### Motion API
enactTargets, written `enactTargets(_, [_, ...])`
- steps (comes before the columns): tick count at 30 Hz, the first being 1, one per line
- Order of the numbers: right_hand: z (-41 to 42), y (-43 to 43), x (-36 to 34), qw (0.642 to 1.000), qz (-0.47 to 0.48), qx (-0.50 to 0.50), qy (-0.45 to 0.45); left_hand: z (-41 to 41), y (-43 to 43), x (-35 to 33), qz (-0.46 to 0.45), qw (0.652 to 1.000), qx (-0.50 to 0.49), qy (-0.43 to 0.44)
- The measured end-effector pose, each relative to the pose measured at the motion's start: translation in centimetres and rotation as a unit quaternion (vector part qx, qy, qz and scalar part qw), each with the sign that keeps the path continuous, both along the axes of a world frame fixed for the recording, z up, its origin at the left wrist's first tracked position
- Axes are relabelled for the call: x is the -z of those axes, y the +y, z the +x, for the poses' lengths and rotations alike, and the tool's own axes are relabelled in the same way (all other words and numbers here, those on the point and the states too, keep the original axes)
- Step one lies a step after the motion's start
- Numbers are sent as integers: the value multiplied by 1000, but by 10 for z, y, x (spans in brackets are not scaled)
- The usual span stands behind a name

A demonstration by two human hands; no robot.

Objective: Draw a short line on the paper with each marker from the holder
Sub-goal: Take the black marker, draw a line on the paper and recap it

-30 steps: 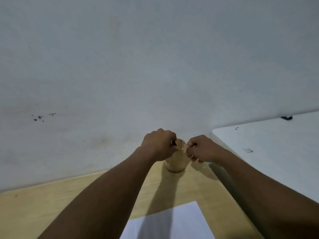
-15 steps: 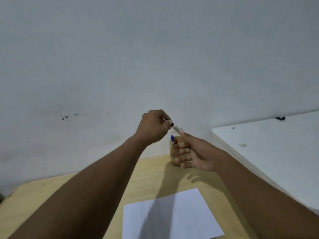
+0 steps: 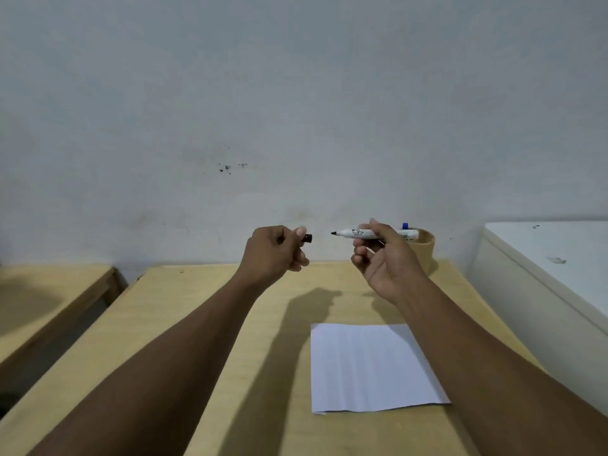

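Observation:
My right hand (image 3: 385, 258) holds a white marker (image 3: 355, 233) level in the air, its bare black tip pointing left. My left hand (image 3: 276, 255) is closed on the marker's black cap (image 3: 307, 238), a short gap away from the tip. Behind my right hand a round tan holder (image 3: 426, 245) stands at the back of the wooden table (image 3: 204, 307), with a blue-capped marker (image 3: 405, 226) sticking up out of it. A white sheet of paper (image 3: 368, 366) lies flat on the table below my right forearm.
A white wall rises right behind the table. A white cabinet or table (image 3: 543, 268) stands against the right side, higher than the wooden top. A second wooden table (image 3: 49, 291) stands to the left across a dark gap.
Both hands came away from the holder toward me. The marker passed into my right hand and the cap was pulled off; the hands now sit apart. The view swung left and down.

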State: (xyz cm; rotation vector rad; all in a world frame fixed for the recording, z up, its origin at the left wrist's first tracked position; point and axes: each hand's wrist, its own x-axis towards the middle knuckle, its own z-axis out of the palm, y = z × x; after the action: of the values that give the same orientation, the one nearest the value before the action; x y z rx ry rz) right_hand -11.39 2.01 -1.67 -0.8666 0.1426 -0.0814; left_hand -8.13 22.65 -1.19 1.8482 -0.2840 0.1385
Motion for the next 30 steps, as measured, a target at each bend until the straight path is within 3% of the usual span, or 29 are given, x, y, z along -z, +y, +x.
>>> enactTargets(2, [-1, -6, 7, 998, -64, -15, 3, 4, 27, 16, 57, 998, -1, 18])
enactTargets(4, [-3, -7, 17, 987, -159, -34, 16, 5, 46, 35, 182, 982, 37, 32])
enactTargets(7, [-7, 4, 36, 963, -267, -41, 21, 5, 53, 63, 366, 927, 82, 28])
enactTargets(10, [-8, 19, 61, 944, -328, -14, 13, 7, 45, 84, 443, 891, 96, 15])
enactTargets(15, [-7, 41, 90, 952, -302, 20, 50, 8, 38, 99, 426, 899, 99, 10])
enactTargets(19, [-9, 43, 104, 963, -264, 24, 50, 4, 38, 103, 328, 935, 103, 83])
enactTargets(23, [-12, 39, 107, 962, -269, 28, 31, 1, 33, 100, 353, 920, 128, 108])
enactTargets(26, [-14, 38, 112, 941, -337, 30, 17, 0, 26, 104, 418, 897, 118, 79])
enactTargets(30, [-16, 44, 118, 893, -450, 32, 3, 3, 25, 103, 428, 890, 126, 95])
